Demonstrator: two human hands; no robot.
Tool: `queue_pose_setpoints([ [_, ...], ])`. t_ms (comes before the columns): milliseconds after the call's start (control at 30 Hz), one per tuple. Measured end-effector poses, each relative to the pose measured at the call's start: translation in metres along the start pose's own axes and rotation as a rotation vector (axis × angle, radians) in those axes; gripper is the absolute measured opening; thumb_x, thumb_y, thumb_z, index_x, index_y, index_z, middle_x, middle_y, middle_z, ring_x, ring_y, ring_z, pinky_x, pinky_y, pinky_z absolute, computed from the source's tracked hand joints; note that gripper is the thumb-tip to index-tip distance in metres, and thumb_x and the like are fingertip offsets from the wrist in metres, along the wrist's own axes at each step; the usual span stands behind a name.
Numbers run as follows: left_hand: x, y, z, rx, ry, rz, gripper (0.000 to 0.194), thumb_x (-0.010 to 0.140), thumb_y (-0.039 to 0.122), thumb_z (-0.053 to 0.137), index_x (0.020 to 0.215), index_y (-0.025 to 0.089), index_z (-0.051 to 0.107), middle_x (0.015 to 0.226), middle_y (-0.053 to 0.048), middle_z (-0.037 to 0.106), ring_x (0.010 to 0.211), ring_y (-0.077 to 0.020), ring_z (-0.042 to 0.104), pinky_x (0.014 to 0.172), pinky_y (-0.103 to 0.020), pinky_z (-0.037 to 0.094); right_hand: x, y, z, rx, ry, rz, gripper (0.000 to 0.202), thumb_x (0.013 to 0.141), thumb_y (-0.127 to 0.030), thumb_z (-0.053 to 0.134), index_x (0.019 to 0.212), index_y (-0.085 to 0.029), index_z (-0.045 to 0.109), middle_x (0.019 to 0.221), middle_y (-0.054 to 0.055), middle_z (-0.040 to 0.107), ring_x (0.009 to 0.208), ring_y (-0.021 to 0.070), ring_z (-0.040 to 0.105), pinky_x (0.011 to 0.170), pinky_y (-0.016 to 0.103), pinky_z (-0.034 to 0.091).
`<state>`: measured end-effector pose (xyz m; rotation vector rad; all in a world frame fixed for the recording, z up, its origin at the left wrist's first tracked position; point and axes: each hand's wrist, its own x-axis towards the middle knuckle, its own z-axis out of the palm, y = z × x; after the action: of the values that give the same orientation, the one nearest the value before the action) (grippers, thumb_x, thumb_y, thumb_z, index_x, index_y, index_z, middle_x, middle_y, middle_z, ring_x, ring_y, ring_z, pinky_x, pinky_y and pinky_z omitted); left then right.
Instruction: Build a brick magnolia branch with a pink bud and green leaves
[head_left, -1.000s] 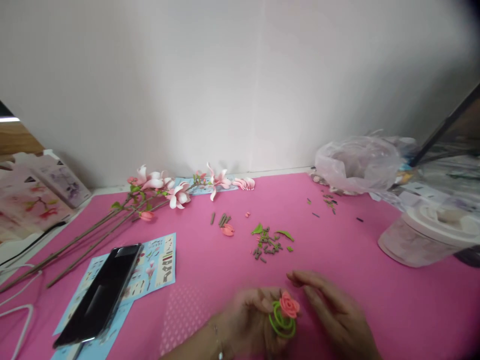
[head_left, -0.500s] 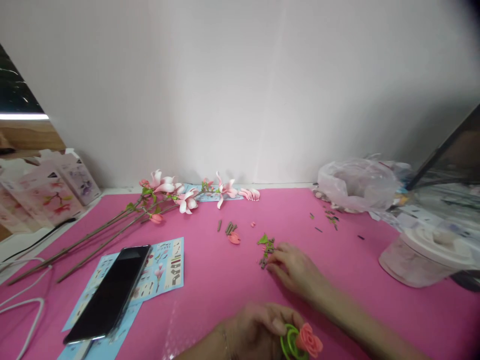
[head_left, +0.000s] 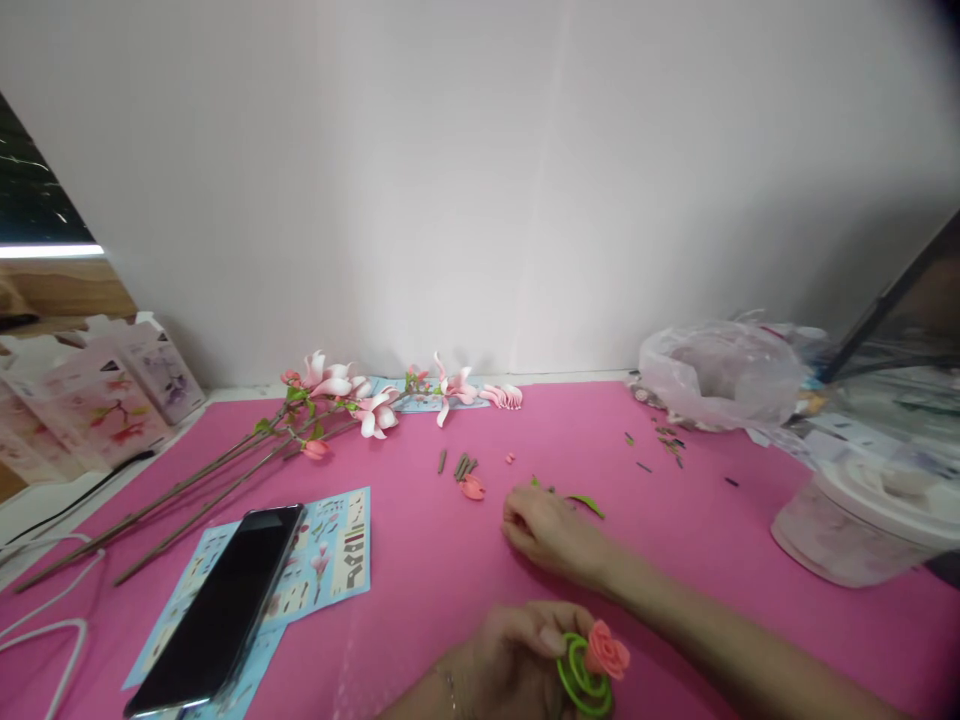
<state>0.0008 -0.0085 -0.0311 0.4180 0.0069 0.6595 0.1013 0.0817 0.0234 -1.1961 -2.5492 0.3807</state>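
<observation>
At the lower middle, my left hand (head_left: 514,650) is closed round green spiral rings (head_left: 581,685) that carry a coral-pink rose (head_left: 607,650). My right hand (head_left: 551,530) rests low over the pink mat, its fingers curled down; whatever they hold is hidden beneath them. A long green leaf piece (head_left: 586,505) lies just beyond its knuckles, and bits of small green parts (head_left: 536,482) show past the back of the hand. Left of it lie a pink petal piece (head_left: 472,488) and several brown stem pieces (head_left: 463,465).
Magnolia stems (head_left: 202,485) with pink-white blooms (head_left: 330,378) lie at the left. Nearer, a phone (head_left: 217,610) covers part of a blue instruction sheet (head_left: 349,545). At the right stand a plastic-lined bowl (head_left: 720,375) and a white-lidded tub (head_left: 840,535). Boxes (head_left: 105,400) line the left edge.
My right hand has shifted left over the pile of small parts, covering most of it and curling its fingers. A long green leaf now shows behind it. My left hand keeps the rose and rings.
</observation>
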Motion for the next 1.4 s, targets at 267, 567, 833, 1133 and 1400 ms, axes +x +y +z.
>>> queue_pose_setpoints([
  [267, 0.007, 0.002, 0.0, 0.035, -0.021, 0.131, 0.017, 0.065, 0.024, 0.055, 0.079, 0.015, 0.059, 0.055, 0.0, 0.055, 0.045, -0.0127, 0.047, 0.047, -0.025, 0.025, -0.038, 0.028, -0.008, 0.451, 0.192, 0.036, 0.016, 0.088, -0.027, 0.048, 0.09, -0.017, 0.06, 0.077, 0.003, 0.066, 0.068, 0.0136, 0.063, 0.063, 0.024, 0.05],
  [567, 0.014, 0.005, -0.002, 0.025, 0.079, 0.165, 0.014, 0.069, 0.026, 0.056, 0.072, 0.013, 0.059, 0.06, -0.001, 0.05, 0.045, -0.0089, 0.039, 0.039, -0.02, 0.02, -0.052, 0.048, -0.01, 1.266, 0.21, 0.177, 0.015, 0.077, -0.029, 0.07, 0.088, -0.019, 0.07, 0.08, 0.004, 0.072, 0.07, 0.0139, 0.065, 0.069, 0.027, 0.053],
  [833, 0.011, 0.003, 0.001, 0.048, 0.242, 0.08, 0.029, 0.075, 0.039, 0.067, 0.074, 0.011, 0.059, 0.05, 0.004, 0.041, 0.04, -0.005, 0.029, 0.038, -0.016, 0.018, -0.06, 0.039, -0.022, 1.388, 0.042, 0.121, 0.023, 0.067, -0.031, 0.078, 0.067, -0.015, 0.062, 0.065, 0.0, 0.061, 0.058, 0.0098, 0.052, 0.054, 0.021, 0.041],
  [1133, 0.009, 0.001, -0.002, 0.072, 0.421, 0.072, 0.026, 0.067, 0.032, 0.076, 0.069, 0.008, 0.065, 0.053, 0.002, 0.048, 0.043, -0.0042, 0.039, 0.039, -0.015, 0.024, -0.064, 0.033, -0.018, 1.35, -0.013, 0.013, 0.023, 0.07, -0.04, 0.075, 0.065, -0.018, 0.071, 0.068, -0.001, 0.048, 0.066, 0.0111, 0.044, 0.06, 0.023, 0.036],
  [1400, 0.009, 0.005, 0.009, 0.09, 0.51, -0.035, 0.032, 0.061, 0.036, 0.08, 0.067, 0.008, 0.067, 0.052, 0.002, 0.052, 0.042, -0.0035, 0.043, 0.04, -0.014, 0.026, -0.066, 0.031, -0.016, 1.332, -0.004, 0.014, 0.019, 0.072, -0.039, 0.074, 0.067, -0.021, 0.074, 0.066, -0.002, 0.048, 0.066, 0.0112, 0.044, 0.061, 0.024, 0.035],
])
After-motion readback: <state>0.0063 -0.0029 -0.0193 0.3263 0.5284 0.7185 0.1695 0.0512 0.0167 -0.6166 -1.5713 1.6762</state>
